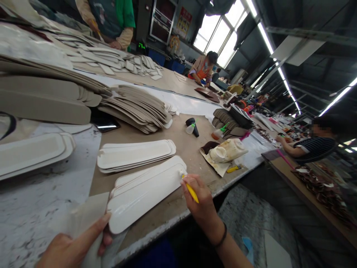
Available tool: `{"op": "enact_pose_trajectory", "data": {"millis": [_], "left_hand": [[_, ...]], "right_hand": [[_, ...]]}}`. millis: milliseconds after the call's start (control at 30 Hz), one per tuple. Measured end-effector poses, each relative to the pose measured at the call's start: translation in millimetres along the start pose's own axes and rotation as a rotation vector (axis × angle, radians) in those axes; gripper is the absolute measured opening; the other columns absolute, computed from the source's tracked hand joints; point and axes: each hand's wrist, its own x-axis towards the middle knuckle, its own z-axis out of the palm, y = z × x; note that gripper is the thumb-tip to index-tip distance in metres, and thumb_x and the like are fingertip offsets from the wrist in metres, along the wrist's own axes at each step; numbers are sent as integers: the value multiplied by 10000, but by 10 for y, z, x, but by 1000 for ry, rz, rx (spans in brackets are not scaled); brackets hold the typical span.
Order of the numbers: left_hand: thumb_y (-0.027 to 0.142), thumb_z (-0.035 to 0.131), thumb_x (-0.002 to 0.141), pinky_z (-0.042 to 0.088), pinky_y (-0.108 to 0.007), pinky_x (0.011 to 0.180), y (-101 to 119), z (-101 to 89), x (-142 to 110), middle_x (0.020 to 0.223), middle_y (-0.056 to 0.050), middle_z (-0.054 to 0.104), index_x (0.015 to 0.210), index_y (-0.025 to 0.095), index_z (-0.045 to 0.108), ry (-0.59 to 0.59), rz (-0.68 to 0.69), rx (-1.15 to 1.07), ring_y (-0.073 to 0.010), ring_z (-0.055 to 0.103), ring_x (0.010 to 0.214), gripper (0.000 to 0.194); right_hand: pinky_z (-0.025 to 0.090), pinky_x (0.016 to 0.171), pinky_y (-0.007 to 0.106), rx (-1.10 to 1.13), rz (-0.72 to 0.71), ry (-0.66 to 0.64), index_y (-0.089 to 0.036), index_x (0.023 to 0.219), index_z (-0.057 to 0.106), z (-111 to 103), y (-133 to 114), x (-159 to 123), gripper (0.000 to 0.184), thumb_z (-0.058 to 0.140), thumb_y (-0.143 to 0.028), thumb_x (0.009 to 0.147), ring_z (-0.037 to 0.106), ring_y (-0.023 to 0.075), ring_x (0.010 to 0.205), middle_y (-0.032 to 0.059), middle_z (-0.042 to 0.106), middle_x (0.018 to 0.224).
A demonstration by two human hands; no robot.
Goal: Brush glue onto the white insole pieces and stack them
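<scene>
My right hand (pixel 202 203) is closed round a brush with a yellow handle (pixel 192 193). Its pale bristles touch the far end of the top white-coated panel (pixel 145 195), a long piece with rounded ends on a fanned stack. Wet-looking gloss shows near that panel's close end. At this end my left hand (pixel 79 242) grips a pale flat piece (pixel 96 206), thumb on top, fingertips beneath; the thumb tip meets the stack's edge. Behind lies another stack of white-topped panels (pixel 136 154).
Big stacks of grey-beige pieces (pixel 139 108) stand behind. A glue-crusted plastic container (pixel 228 150), a yellow-handled tool (pixel 233 169) and small bottles with green tips (pixel 220 131) sit to the right. The table edge (pixel 167 227) runs close to me. Other people work beyond.
</scene>
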Motion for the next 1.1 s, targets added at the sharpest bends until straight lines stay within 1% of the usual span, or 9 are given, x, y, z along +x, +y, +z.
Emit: {"op": "enact_pose_trajectory", "data": {"millis": [67,167,300,400,533,633,800,1000,1100], "left_hand": [[654,580,723,479,-417,733,80,-4,-54,437,-22,604,376,295,609,-2,31,-5,-273,553,523,501],[630,621,685,467,-410,788,184,-1,-121,454,-30,613,361,291,613,-3,-18,-60,-277,561,562,470],[613,631,691,449,-379,713,232,16,-159,492,-25,610,389,274,612,-37,-13,-163,-286,588,645,454],[607,626,711,429,-339,699,248,28,-183,485,-20,589,397,253,601,-31,36,-194,-253,580,645,474],[592,663,694,414,-307,618,302,46,-231,453,4,572,456,237,608,-21,14,-294,-193,518,534,431],[569,689,676,413,-297,581,320,51,-240,466,13,578,485,234,609,-9,11,-337,-184,509,522,394],[606,643,710,419,-313,644,285,28,-204,492,-14,606,449,238,606,-40,41,-248,-209,540,583,453],[564,666,701,428,-319,645,337,33,-245,469,-1,585,424,252,588,-1,54,-265,-210,529,562,424],[552,662,703,425,-333,648,357,48,-246,468,-4,595,425,247,592,10,53,-267,-213,526,554,418]], "right_hand": [[604,775,364,56,8,-34,-198,967,655,68,-79,-18,137,528,-152,945,693,232,849,104,703,884],[596,774,324,346,34,-116,-194,979,652,209,-455,-76,129,542,-144,932,683,211,846,90,702,869],[589,696,291,650,255,-101,-202,891,650,339,-753,-97,110,551,-215,939,676,183,769,54,681,805],[567,619,283,562,346,-82,-197,820,650,318,-546,-59,140,575,-246,927,656,176,690,35,655,734],[566,693,311,270,242,79,-206,835,675,149,-235,23,112,594,-206,913,652,188,730,42,670,765],[571,704,312,298,182,65,-214,854,667,102,-352,49,113,583,-167,913,658,192,752,43,675,781],[577,679,299,497,195,-100,-205,857,654,290,-520,38,126,559,-196,939,662,178,735,37,673,773],[583,710,353,67,79,128,-205,853,661,140,281,112,135,571,-252,942,663,204,753,57,673,778],[583,715,365,-34,17,153,-212,860,662,-8,444,146,146,559,-254,953,666,210,758,59,682,785]]}}
